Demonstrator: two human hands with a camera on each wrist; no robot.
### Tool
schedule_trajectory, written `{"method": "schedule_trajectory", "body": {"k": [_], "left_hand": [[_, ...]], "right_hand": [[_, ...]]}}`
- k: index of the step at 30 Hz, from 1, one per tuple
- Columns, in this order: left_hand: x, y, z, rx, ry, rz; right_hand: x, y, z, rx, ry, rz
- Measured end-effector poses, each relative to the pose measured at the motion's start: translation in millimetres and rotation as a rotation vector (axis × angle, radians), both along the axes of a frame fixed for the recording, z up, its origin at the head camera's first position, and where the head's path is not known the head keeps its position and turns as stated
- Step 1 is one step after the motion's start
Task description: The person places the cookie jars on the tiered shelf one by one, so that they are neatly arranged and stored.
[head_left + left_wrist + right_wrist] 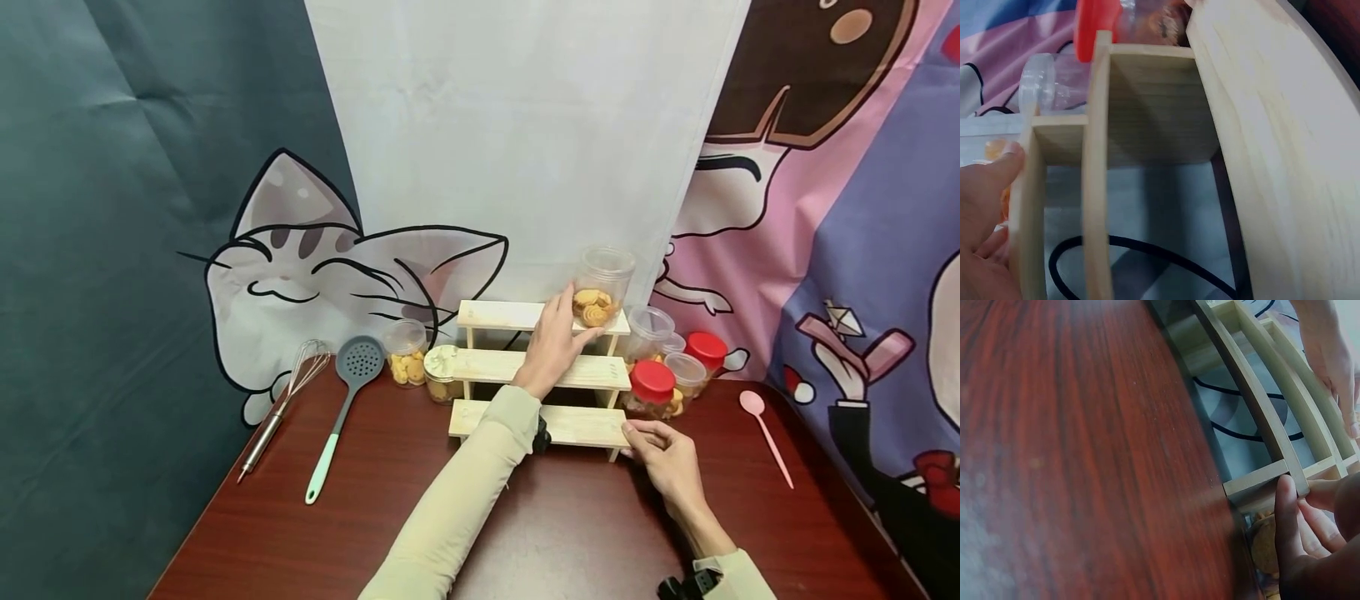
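Observation:
A three-tier wooden display rack stands on the table. On the right of its top step sits a clear jar with round cookies in its lower part. My left hand reaches over the steps to this jar, its fingers along the jar's left side and its thumb across the front near the base. In the left wrist view, the left hand is at the top step's edge. Thumb and fingers of my right hand pinch the bottom step's right end, also seen with the right hand in the right wrist view.
Right of the rack cluster several jars, among them a red-lidded jar; a pink spoon lies farther right. To the left are a cookie jar, a jar with a pale lid, a slotted turner and a whisk. A printed curtain hangs behind.

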State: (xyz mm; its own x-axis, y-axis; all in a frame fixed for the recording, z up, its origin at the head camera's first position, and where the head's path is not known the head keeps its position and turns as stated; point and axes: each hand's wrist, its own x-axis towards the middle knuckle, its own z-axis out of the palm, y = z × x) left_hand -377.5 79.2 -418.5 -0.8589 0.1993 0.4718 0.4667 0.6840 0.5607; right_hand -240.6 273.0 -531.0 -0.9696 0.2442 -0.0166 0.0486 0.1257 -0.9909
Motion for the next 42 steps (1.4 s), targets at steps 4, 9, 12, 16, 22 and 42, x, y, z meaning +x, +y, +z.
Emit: {"method": "schedule_trajectory", "body": {"k": [4, 9, 12, 16, 22, 42], "left_hand": [[-2.4, -2.4, -3.0, -0.002, 0.01, 0.006], [-3.9, -2.0, -3.5, 0.007, 0.029, -0.003], [-3.6, -0.9, -3.4, 0.002, 0.03, -0.003], [-2.2, 0.1, -3.5, -0.006, 0.008, -0.007], [1.6, -6.0, -6.1, 0.028, 0.018, -0.087], [43.6, -190.3, -46.2, 0.448, 0.281, 0.037]], "right_hand": [[-0.3, -3, -0.4, -0.014, 0.007, 0.019], [-0.4, -4, 1.8, 0.002, 0.009, 0.012], [-0.2, -4, 2.6, 0.01, 0.006, 0.014], [0.1, -2, 2.2, 0.003, 0.005, 0.022], [1.9, 3, -0.8, 0.006, 0.009, 0.019], [-3.4, 5, -1.0, -0.014, -0.008, 0.05]]}}
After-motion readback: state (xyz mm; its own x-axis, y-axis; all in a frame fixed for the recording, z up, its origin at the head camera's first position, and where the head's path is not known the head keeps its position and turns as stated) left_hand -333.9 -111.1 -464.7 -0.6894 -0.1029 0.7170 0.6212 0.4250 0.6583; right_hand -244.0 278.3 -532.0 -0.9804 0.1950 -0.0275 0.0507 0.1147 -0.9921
